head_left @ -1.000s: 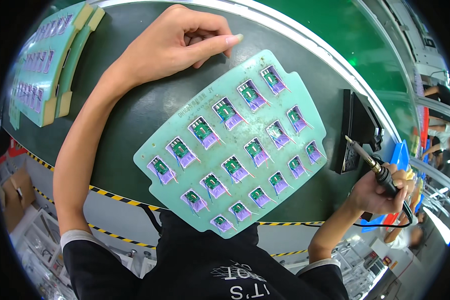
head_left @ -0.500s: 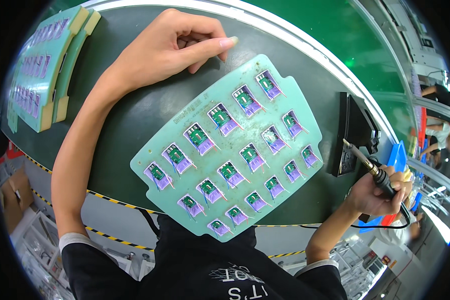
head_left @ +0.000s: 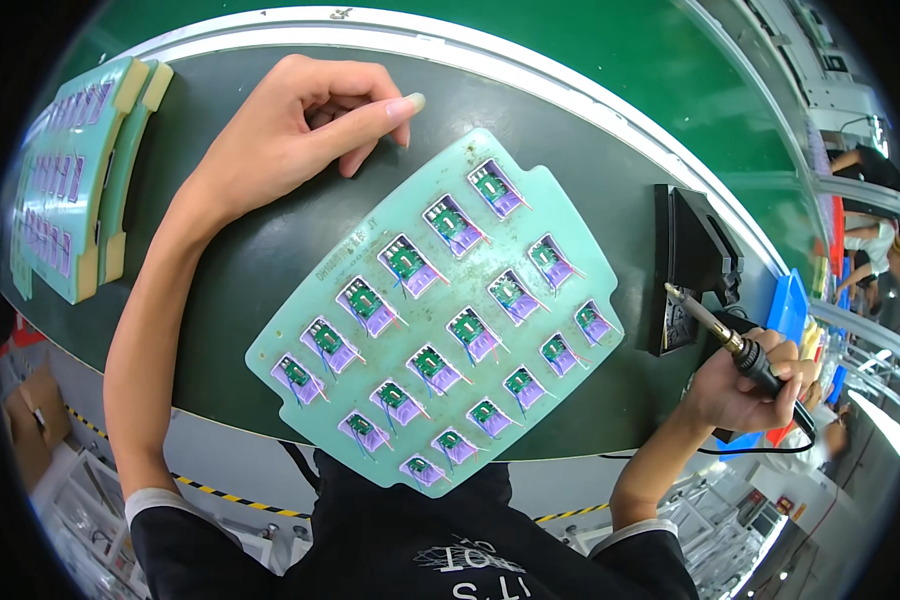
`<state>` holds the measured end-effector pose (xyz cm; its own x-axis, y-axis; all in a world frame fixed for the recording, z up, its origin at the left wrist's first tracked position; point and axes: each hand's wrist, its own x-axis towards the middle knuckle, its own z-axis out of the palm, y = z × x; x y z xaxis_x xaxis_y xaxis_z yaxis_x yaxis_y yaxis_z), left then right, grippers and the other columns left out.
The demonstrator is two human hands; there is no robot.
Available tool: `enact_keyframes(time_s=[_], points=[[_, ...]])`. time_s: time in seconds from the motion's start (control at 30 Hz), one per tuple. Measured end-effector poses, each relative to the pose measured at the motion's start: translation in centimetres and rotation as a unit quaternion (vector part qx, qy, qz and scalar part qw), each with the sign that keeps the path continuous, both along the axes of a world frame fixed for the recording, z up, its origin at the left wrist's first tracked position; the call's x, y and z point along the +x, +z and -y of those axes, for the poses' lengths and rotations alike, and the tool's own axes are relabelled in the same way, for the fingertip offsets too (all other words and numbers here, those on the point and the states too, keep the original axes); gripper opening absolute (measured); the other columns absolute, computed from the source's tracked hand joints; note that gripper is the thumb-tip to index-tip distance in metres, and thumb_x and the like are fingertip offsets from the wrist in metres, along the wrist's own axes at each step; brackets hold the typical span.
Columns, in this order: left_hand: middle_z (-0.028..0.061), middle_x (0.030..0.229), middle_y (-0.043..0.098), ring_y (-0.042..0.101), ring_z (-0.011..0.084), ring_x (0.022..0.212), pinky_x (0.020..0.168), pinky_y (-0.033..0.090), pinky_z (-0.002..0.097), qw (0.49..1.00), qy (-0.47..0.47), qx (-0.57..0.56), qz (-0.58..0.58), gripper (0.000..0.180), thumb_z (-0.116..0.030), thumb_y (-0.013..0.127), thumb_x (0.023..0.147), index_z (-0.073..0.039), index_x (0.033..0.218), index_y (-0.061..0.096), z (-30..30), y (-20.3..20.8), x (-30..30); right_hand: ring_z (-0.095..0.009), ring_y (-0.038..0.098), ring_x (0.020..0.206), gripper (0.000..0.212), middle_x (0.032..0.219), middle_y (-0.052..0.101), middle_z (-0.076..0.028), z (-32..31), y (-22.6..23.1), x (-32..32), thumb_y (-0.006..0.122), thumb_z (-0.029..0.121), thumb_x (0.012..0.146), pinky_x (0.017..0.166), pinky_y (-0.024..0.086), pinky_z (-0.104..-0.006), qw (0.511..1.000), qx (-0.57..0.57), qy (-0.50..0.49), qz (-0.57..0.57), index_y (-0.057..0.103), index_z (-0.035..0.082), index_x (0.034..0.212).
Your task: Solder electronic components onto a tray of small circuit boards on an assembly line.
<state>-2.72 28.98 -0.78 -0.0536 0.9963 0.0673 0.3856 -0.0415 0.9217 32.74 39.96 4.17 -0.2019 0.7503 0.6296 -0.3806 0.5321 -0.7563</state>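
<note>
A light green tray-like plate (head_left: 310, 310) lies at an angle on the dark table before me. Its several rectangular pockets hold small green circuit boards (head_left: 406, 262) over purple pieces, with thin red and blue wires sticking out. Past its far left edge, my left hand (head_left: 315, 125) rests above the table, fingers curled and thumb against the index finger; whatever may be in the pinch is hidden. On the right, my right hand (head_left: 745, 385) grips a soldering iron (head_left: 752, 362) by its black handle. The iron's tip points up and left, apart from the plate.
Similar green plates (head_left: 75, 190) are stacked at the far left. A black stand-like block (head_left: 692, 265) stands right of the plate, with a blue bin (head_left: 790, 310) beyond. The iron's black cord (head_left: 760, 452) runs below my right hand. Other people (head_left: 875, 245) are at the far right.
The view has shifted slightly, so the plate, stacked plates and left hand appear lower and further left. The right hand still holds the soldering iron; both grips look the same.
</note>
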Motion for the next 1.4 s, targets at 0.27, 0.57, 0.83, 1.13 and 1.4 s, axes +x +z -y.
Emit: enact_keyframes(time_s=[0.27,0.57,0.83,1.13,1.4], points=[[-0.0013,0.048,0.045,0.038,0.004,0.042,0.041,0.026,0.0197,1.0,0.018,-0.015,0.01,0.027,-0.02,0.049,0.091,-0.002,0.072,0.059,0.4,0.2,-0.2,-0.006,0.029,0.042,0.018,0.051,0.035,0.001,0.1,0.4,0.3,0.044,0.018,0.084,0.044,0.024,-0.0224,1.0,0.002,0.007,-0.017,0.043,0.006,0.07],[0.0032,0.076,0.054,0.051,0.0084,0.066,0.06,0.041,0.0211,0.972,0.22,-0.073,-0.023,0.03,-0.021,0.038,0.095,-0.001,0.11,0.054,6.6,4.3,-0.2,-0.005,0.028,0.039,0.014,0.052,0.042,-0.002,0.0,0.2,2.2,0.045,0.012,0.081,0.048,0.027,-0.0219,0.983,0.011,-0.064,-0.172,0.044,0.009,0.067],[0.0141,0.083,0.06,0.061,0.02,0.071,0.062,0.053,0.0298,0.91,0.313,-0.21,0.175,0.061,-0.041,0.034,0.094,-0.003,0.138,0.017,18.3,5.1,11.0,-0.006,0.027,0.04,0.013,0.048,0.04,-0.004,0.1,-0.8,6.1,0.047,0.003,0.079,0.041,0.023,-0.023,0.964,0.11,-0.235,-0.062,0.044,0.0,0.067],[0.0166,0.121,0.048,0.059,0.0236,0.096,0.076,0.051,0.0334,0.883,0.297,-0.199,0.304,0.061,-0.017,0.043,0.093,-0.008,0.141,0.007,18.3,4.1,12.8,-0.008,0.041,0.046,0.01,0.056,0.055,-0.006,0.2,-2.1,5.5,0.055,-0.001,0.077,0.045,0.034,-0.0219,0.96,0.133,-0.231,0.085,0.05,0.001,0.069],[0.0145,0.102,0.059,0.063,0.0212,0.085,0.069,0.053,0.0313,0.898,0.313,-0.177,0.254,0.057,-0.018,0.045,0.093,-0.007,0.139,0.013,17.2,4.1,13.5,-0.006,0.044,0.054,0.01,0.061,0.055,-0.003,-0.1,-1.8,4.2,0.059,0.003,0.081,0.051,0.037,-0.0202,0.953,0.089,-0.214,0.194,0.054,-0.002,0.073]])
